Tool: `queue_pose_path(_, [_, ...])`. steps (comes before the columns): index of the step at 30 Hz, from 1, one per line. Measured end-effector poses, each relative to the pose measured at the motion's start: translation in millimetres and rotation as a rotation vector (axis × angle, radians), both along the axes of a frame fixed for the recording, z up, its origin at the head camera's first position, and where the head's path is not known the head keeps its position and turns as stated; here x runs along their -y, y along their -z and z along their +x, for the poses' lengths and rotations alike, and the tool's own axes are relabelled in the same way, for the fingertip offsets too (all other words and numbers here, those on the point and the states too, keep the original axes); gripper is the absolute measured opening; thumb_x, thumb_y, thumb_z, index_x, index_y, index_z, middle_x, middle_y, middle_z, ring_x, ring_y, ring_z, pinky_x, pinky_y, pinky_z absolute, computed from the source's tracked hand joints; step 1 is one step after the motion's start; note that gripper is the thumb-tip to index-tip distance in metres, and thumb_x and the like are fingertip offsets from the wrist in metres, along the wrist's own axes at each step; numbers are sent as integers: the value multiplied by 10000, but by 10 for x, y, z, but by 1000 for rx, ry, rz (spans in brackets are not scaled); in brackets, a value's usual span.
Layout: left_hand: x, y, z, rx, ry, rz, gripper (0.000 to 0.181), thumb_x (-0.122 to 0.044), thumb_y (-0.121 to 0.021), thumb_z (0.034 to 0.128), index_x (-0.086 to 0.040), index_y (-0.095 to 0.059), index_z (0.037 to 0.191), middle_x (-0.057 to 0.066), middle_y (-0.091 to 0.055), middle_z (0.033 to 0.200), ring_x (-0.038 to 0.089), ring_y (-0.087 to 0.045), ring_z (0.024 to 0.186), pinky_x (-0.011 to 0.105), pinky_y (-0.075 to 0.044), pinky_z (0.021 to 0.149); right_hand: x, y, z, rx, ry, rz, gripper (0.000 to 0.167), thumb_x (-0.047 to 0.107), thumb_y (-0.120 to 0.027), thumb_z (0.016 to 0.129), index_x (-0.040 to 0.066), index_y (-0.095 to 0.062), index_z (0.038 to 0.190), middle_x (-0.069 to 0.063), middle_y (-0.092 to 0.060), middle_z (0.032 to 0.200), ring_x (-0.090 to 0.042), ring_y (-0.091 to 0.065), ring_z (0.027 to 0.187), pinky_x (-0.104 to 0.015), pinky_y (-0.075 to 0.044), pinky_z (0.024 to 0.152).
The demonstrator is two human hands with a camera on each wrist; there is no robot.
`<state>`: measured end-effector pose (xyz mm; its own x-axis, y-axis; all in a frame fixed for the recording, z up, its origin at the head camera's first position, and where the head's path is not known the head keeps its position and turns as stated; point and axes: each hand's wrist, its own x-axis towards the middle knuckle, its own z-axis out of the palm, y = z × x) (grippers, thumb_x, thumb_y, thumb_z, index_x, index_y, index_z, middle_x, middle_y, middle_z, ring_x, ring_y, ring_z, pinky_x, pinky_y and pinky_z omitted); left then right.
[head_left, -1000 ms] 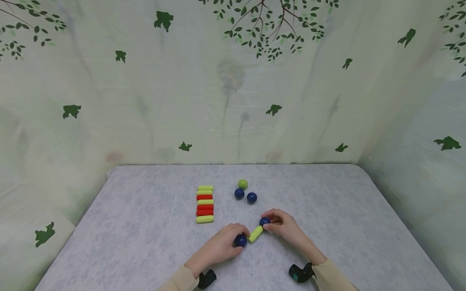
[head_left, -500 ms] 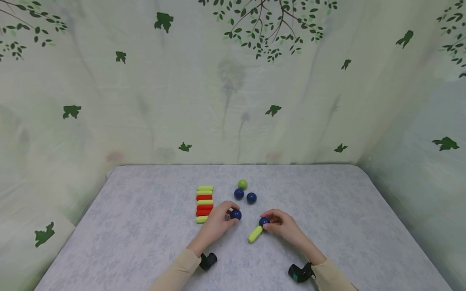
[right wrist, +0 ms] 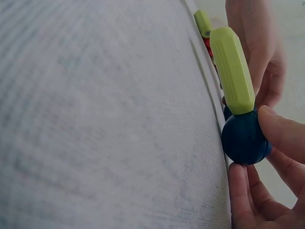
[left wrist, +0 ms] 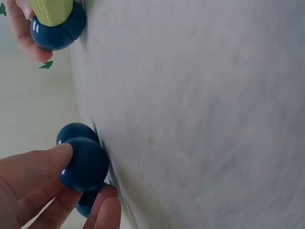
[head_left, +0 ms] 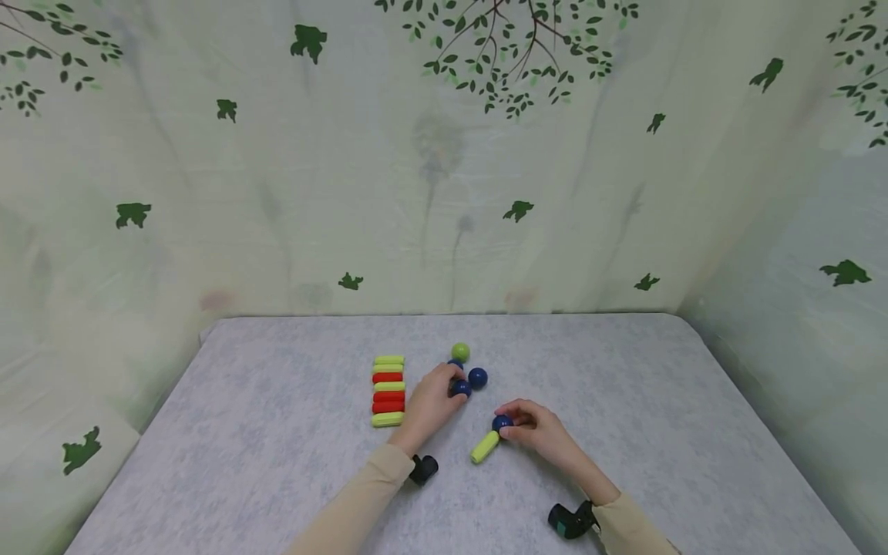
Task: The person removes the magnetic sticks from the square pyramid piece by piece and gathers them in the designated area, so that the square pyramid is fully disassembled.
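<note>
My left hand (head_left: 432, 402) pinches a blue ball (left wrist: 86, 164) between thumb and fingers, close in front of two other blue balls. One of those, a blue ball (head_left: 478, 378), lies just to the right; the other (head_left: 455, 364) is partly hidden behind my fingers. My right hand (head_left: 533, 426) holds another blue ball (right wrist: 245, 138) by thumb and fingertips. A yellow-green rod (right wrist: 232, 71) joins that ball at one end and points toward the near left in the head view, its other end free.
Left of my left hand, several yellow-green and red rods (head_left: 388, 388) lie side by side in a column. A green ball (head_left: 461, 352) sits behind the blue ones. The grey cloth-covered table (head_left: 277, 432) ends at a leaf-patterned curtain (head_left: 312, 169).
My left hand has carried its blue ball away from the rod's near end, forward to the other blue balls. The right hand keeps its hold and has barely moved.
</note>
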<state>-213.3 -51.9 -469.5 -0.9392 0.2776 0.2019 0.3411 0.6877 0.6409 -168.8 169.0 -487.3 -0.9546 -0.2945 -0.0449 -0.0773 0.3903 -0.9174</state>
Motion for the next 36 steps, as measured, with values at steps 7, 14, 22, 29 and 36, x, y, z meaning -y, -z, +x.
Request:
queue_pose_path(7, [17,-57,110,-11,49,-23,217,-166,-730,860,-117,-621,1041,9,-568,1008,130,-527,789,249,-476,683,-7,11,-16,5,4,-1,283,199,-696,884,87,-654,1141,-53,-598,1011,-187,-542,844,-302,-479,710])
queue_pose_path(14, [20,-60,372,210,368,8,286,-196,-755,836,-122,-600,1065,-37,-605,951,83,-558,782,226,-483,687,1,-29,-7,-4,18,9,271,163,-691,887,76,-652,1141,-54,-604,1003,-175,-549,845,-300,-476,715])
queue_pose_path(22, [22,-43,499,158,454,-34,211,-8,-710,822,-108,-682,1006,-102,-622,893,16,-546,761,178,-472,675,59,-173,67,-28,29,21,240,84,-681,884,20,-650,1113,-91,-608,957,-215,-541,819,-304,-462,680])
queue_pose_path(29, [280,-105,583,155,355,-8,191,-13,-690,826,-130,-670,975,-94,-602,916,57,-544,808,221,-487,711,86,-48,-29,-31,102,47,236,201,-706,879,127,-648,1096,-31,-591,947,-162,-550,790,-301,-473,655])
queue_pose_path(36, [731,-123,626,79,217,-60,194,16,-680,818,-123,-646,949,-74,-546,906,104,-540,826,268,-499,713,150,-72,-156,-44,171,23,258,178,-703,879,86,-635,1111,-83,-586,979,-177,-568,724,-312,-495,595])
